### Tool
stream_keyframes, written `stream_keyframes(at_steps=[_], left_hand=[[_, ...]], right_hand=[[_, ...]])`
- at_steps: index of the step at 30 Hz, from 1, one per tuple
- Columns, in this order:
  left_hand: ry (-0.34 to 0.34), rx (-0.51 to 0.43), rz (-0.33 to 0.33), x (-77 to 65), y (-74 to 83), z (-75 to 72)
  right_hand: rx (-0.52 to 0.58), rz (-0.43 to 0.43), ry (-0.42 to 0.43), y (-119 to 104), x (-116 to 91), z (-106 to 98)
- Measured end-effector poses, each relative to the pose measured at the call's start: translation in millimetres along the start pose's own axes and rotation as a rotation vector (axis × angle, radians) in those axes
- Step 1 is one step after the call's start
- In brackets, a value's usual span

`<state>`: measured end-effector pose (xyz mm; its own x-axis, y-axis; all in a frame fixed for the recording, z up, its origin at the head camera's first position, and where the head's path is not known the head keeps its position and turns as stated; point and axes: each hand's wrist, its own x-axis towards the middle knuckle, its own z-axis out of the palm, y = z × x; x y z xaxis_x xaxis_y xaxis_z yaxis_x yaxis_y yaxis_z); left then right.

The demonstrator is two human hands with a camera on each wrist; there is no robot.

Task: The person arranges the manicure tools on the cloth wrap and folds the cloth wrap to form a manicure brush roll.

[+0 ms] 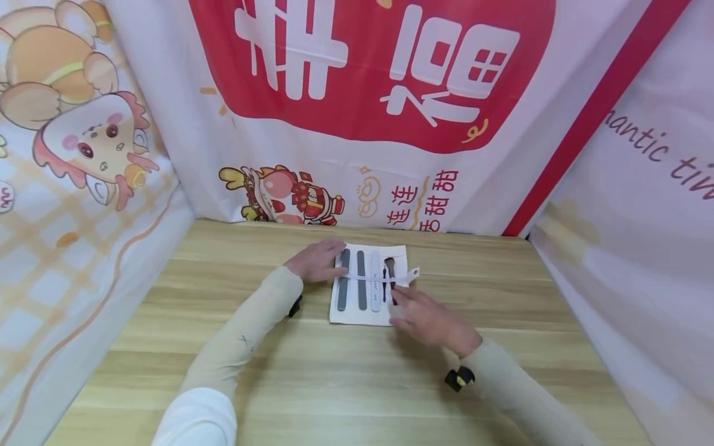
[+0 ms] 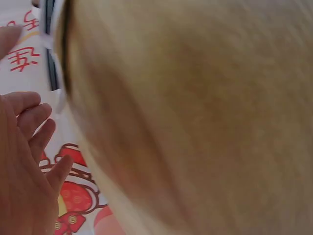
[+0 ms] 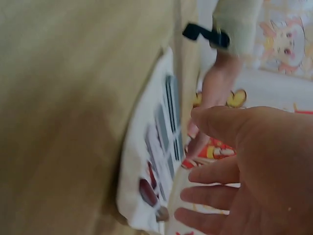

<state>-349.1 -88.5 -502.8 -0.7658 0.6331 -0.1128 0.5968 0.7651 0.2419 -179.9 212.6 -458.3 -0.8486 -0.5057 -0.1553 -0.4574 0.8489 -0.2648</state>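
A white cloth organiser [image 1: 357, 318] lies unrolled on the table, with an elastic strap across its tools. Under the strap sit two grey nail files [image 1: 361, 291], a white file [image 1: 375, 297], a thin dark tool [image 1: 384, 288] and a small brush [image 1: 390, 266] with a dark red handle [image 3: 147, 192]. My left hand [image 1: 319, 261] is at the cloth's left edge, fingers loosely extended, holding nothing. By the lower right edge is my right hand [image 1: 426, 319], its fingers [image 3: 210, 196] spread and loose near the brush handle. Whether either hand touches the cloth, I cannot tell.
The wooden table [image 1: 346, 384] is bounded by printed cloth walls at the back [image 1: 357, 142], left [image 1: 100, 235] and right [image 1: 625, 248]. A small white tab [image 1: 413, 273] sticks out at the organiser's right side. Black bands are on both wrists.
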Motion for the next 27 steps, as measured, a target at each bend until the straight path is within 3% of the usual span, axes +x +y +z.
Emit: stream_keyframes(at_steps=[6,12,19,27], left_hand=[[-0.027,-0.078,-0.059,-10.4,-10.0,14.0],[-0.085,-0.100,-0.093,-15.8,-8.5,12.1],[-0.153,-0.011,-0.112,-16.1,-2.0,4.7],[-0.203,0.034,-0.094,-26.5,11.8,-7.0]], right_hand=[[0.055,0.074,-0.114,-20.6,-15.3,34.6],[0.025,0.122,-0.146,-23.6,-18.6,52.6],[-0.019,0.134,-0.155,-14.5,-23.3,53.3],[-0.040,0.206,-0.163,11.2,-27.4,37.0]])
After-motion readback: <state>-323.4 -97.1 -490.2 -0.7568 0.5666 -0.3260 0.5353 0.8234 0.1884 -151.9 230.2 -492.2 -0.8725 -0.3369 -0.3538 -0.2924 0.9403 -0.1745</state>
